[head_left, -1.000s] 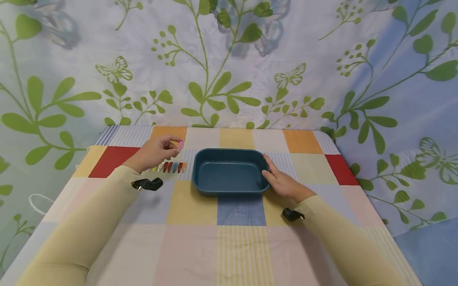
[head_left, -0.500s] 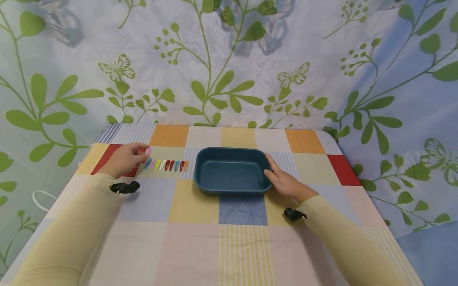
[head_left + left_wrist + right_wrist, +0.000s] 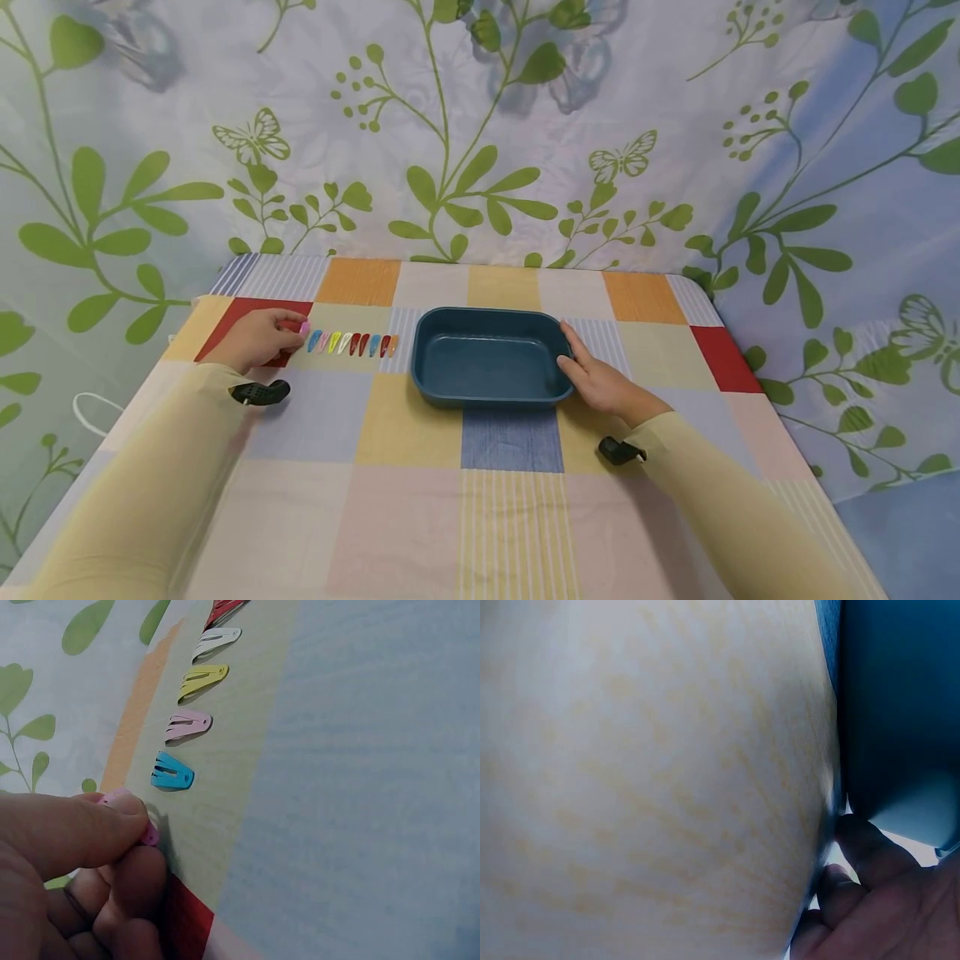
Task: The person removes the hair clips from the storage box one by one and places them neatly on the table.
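Observation:
In the head view my left hand is at the left end of a row of hair clips. Between thumb and fingers it pinches a pink hair clip, partly hidden by the thumb. Nearest to it lies a blue hair clip; a light pink clip, a yellow clip and a white clip follow. My right hand holds a dark teal plastic box by its right side, thumb at the rim and fingers along the outer wall. Nothing lies inside the box.
The row runs on through red clips to an orange clip, just left of the box. A patchwork cloth covers the table. A patterned curtain hangs behind, and a white cable loops at the left.
My left hand has moved left from above the row to its left end and come down, still pinching the pink clip. The right hand has stayed at the box.

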Demonstrator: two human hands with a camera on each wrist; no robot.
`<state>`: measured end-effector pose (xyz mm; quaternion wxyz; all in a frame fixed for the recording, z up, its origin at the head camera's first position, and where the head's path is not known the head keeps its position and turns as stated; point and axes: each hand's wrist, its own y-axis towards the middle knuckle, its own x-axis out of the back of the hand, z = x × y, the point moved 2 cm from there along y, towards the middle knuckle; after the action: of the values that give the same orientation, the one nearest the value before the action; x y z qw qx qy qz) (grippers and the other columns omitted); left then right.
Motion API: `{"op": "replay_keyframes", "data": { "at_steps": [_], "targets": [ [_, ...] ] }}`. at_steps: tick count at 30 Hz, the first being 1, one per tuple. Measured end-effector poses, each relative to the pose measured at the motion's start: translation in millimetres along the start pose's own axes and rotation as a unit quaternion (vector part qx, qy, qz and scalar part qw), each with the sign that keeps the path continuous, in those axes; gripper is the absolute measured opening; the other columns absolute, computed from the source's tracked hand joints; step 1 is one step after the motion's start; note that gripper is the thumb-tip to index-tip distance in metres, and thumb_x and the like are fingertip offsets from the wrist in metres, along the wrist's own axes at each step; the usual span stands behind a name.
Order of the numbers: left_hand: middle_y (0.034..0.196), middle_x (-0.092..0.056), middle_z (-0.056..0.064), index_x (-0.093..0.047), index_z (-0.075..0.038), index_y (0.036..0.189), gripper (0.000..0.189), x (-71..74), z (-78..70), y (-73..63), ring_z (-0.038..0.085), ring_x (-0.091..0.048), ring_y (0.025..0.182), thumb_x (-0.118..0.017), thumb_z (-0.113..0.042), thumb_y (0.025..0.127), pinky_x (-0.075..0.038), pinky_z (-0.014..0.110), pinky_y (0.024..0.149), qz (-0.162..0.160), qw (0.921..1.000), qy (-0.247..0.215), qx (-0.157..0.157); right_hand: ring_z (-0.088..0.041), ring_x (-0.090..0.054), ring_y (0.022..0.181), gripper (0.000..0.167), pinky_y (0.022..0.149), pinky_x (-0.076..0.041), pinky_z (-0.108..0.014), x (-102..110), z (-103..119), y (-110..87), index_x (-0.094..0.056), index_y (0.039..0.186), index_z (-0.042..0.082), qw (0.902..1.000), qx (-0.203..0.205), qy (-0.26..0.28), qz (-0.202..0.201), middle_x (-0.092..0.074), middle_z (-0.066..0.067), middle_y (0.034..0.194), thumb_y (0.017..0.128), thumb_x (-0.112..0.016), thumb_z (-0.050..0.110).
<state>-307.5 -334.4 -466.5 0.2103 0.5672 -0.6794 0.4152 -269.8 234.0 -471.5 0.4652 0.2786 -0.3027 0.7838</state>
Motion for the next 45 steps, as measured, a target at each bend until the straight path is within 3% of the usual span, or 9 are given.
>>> {"op": "replay_keyframes", "data": {
  "at_steps": [17, 37, 45],
  "targets": [
    [0.118, -0.069, 0.018, -0.058, -0.008, 0.147, 0.055, 2.1, -8.1, 0.7, 0.029, -0.064, 0.093, -0.071, -0.033, 0.099, -0.057, 0.028, 0.072, 0.033, 0.9993, 0.009, 0.011, -0.054, -0.026, 0.155, 0.067, 0.124, -0.022, -0.07, 0, -1, 0.2, 0.014, 0.169, 0.025, 1.0, 0.003, -0.003, 0.0, -0.001, -0.021, 0.177, 0.116, -0.025, 0.039],
    [0.138, -0.061, 0.023, -0.058, -0.011, 0.15, 0.056, -0.2, -11.7, -3.6, 0.038, -0.052, 0.115, -0.07, -0.036, 0.101, -0.053, 0.041, 0.084, 0.03, 0.9986, 0.012, 0.041, -0.053, -0.023, 0.156, 0.067, 0.125, -0.02, -0.068, 0, -1, -0.4, 0.013, 0.169, 0.024, 1.0, 0.006, -0.001, -0.003, 0.001, -0.019, 0.177, 0.116, -0.025, 0.04],
    [0.142, -0.057, 0.027, -0.059, -0.01, 0.149, 0.053, -0.5, -10.5, -2.2, 0.041, -0.049, 0.119, -0.069, -0.031, 0.101, -0.052, 0.048, 0.089, 0.019, 0.9979, 0.061, 0.0, -0.052, -0.022, 0.157, 0.068, 0.126, -0.019, -0.067, 0, 0, -0.8, 0.013, 0.169, 0.025, 1.0, 0.004, 0.003, -0.002, 0.001, -0.018, 0.177, 0.116, -0.027, 0.039]
  ]
}}
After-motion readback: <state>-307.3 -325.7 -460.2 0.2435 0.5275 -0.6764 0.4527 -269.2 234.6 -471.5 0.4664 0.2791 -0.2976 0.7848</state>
